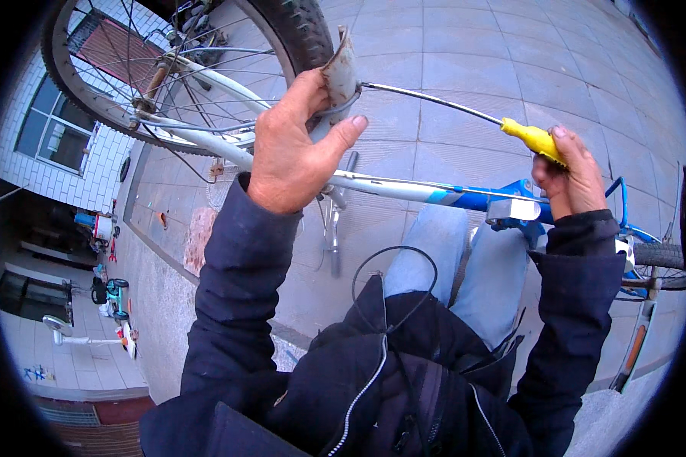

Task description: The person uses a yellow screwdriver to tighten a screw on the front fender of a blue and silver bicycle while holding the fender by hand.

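Note:
My left hand [297, 148] grips a pale, worn bicycle mudguard [341, 72] beside the tyre, its fingers wrapped behind the edge and the thumb stretched along the front. In my right hand [575, 171] is a screwdriver [537, 141], held by its yellow handle. The long metal shaft points left, and its tip meets the mudguard near a grey cable; the exact contact point is too small to make out. Below both hands runs the blue and white bicycle frame [434, 194]. The spoked wheel [286, 38] rises at the upper left, above the white fork.
A handlebar [335, 244] shows beneath the frame. The bicycle's other wheel [659, 255] is at the far right. A loop of black cord [395, 289] hangs over my lap. Grey paving tiles [465, 46] surround the bicycle. A small teal ride-on toy [117, 293] and a white scooter-like object [91, 340] stand left.

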Action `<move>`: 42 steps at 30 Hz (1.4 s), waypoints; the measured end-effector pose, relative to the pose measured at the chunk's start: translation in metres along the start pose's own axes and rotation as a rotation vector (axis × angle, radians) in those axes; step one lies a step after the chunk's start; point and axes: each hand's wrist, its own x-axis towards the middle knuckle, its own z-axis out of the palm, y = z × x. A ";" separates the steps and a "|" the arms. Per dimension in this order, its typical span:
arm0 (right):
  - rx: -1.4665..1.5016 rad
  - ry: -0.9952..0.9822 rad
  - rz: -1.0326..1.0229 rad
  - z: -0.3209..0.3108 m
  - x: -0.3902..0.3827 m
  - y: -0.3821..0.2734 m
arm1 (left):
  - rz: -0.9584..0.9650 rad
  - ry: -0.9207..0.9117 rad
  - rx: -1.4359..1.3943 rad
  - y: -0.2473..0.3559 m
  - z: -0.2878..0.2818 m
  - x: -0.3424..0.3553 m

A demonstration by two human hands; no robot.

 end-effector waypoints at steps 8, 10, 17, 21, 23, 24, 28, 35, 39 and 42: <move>0.016 -0.025 0.037 0.000 -0.005 -0.006 | -0.011 0.013 -0.017 0.000 0.002 0.000; -0.084 -0.009 0.147 -0.001 -0.003 -0.007 | -0.009 0.018 -0.009 0.001 0.002 0.000; -0.038 0.016 0.051 -0.004 0.005 0.001 | 0.012 0.016 0.009 0.000 0.001 0.000; 0.031 0.049 0.020 0.006 0.000 -0.002 | 0.002 0.021 0.007 -0.001 0.001 0.000; 0.033 0.045 0.004 0.007 0.000 -0.001 | -0.003 0.023 0.002 -0.001 0.001 0.000; 0.004 0.054 0.028 0.007 0.000 -0.002 | -0.002 0.024 0.002 -0.002 0.001 0.000; -0.138 0.061 0.147 0.005 -0.002 -0.003 | -0.001 0.021 0.000 0.000 0.001 0.000; -0.053 0.025 0.107 -0.003 0.005 0.000 | 0.015 0.027 0.027 -0.002 0.001 0.000; 0.002 -0.016 0.014 -0.003 0.006 0.002 | 0.008 0.022 0.027 -0.003 0.001 0.001; 0.022 0.008 -0.011 0.002 0.002 0.002 | 0.013 0.027 0.040 -0.003 0.001 -0.002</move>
